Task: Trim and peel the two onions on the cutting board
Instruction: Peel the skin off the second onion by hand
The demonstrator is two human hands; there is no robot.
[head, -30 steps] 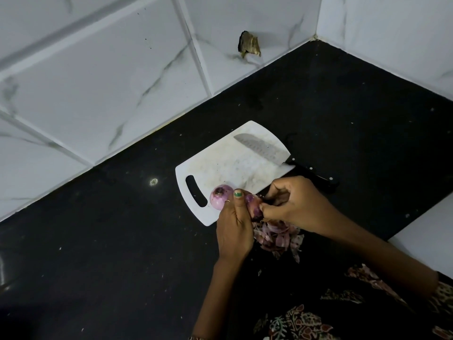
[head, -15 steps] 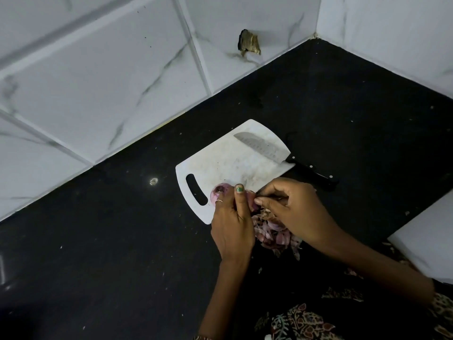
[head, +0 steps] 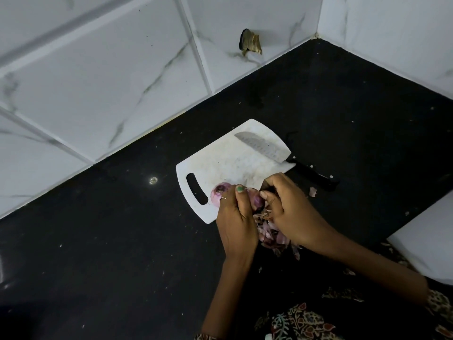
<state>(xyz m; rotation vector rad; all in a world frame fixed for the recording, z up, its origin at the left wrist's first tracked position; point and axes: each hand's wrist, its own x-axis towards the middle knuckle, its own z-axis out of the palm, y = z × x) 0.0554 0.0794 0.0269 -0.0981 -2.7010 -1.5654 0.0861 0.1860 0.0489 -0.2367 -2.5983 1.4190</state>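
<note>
**A:** Peeling second onion (head: 255, 198) now, held over the 5 o'clock edge of the cutting board (head: 220, 158). Left hand (head: 235, 222) is curled round it, thumb on top. Right hand (head: 289, 212) pinches a dark strip of skin at the onion's 3 o'clock side.

**B:** First one?

**A:** Other onion (head: 219, 193) sits on the board at 9 o'clock of the left hand, just beside the handle slot. Looks peeled and pale, though partly hidden by the fingers.

**B:** Tips for the pull?

**A:** My read: keep the left grip firm and pull the strip along the bulb toward the root end, not outward, so it comes off whole. Rotate the bulb between pulls. Drop the skin on the peel pile (head: 272, 236) at 6 o'clock, off the board.

**B:** Clearance?

**A:** Knife (head: 277, 153) lies at 1 o'clock, blade on the board, handle overhanging onto the black counter (head: 110, 241), apart from the right knuckles but near. Don't sweep that way. Wall tiles (head: 98, 82) run 9 to 12 o'clock, well apart. Open counter at 7–9 o'clock; free board surface at 12 o'clock for setting the onion down.
</note>
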